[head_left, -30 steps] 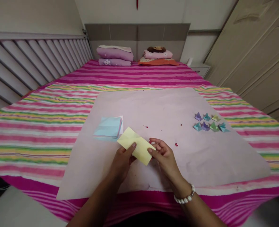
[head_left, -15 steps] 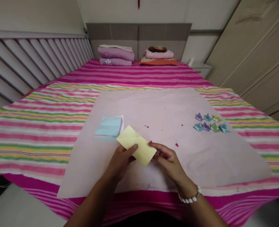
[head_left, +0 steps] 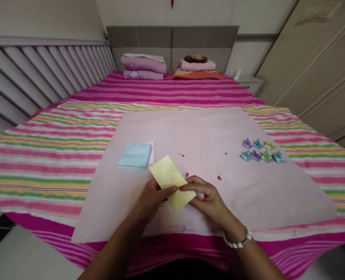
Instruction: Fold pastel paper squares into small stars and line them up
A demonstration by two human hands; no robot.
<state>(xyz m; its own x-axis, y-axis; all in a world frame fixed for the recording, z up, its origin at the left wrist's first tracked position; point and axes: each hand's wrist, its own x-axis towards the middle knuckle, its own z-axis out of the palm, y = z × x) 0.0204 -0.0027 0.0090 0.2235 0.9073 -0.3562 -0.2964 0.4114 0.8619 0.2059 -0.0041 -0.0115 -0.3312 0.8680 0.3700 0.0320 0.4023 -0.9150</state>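
A yellow sheet of paper [head_left: 167,173], a narrow rectangle in outline, is held tilted above the white sheet. My left hand [head_left: 153,198] grips its left edge, thumb on top and the other fingers underneath. My right hand [head_left: 204,196] pinches the lower right part, its index finger lying on the top face close to the left thumb. The fingers below the paper are partly hidden. Left of the paper lies a stack of light blue square paper [head_left: 135,155] with pink and white edges showing.
A large white sheet [head_left: 263,194] covers part of the striped bed. Several small folded paper figures [head_left: 256,155], purple, blue and green, sit in two rows at right. Small red bits [head_left: 219,177] and a pin-like red piece [head_left: 181,155] lie mid-sheet. Folded bedding [head_left: 145,68] is at the headboard.
The yellow paper has turned slightly and shifted a little right and toward me. My right index finger has slid from its right edge onto its face, nearer the left thumb.
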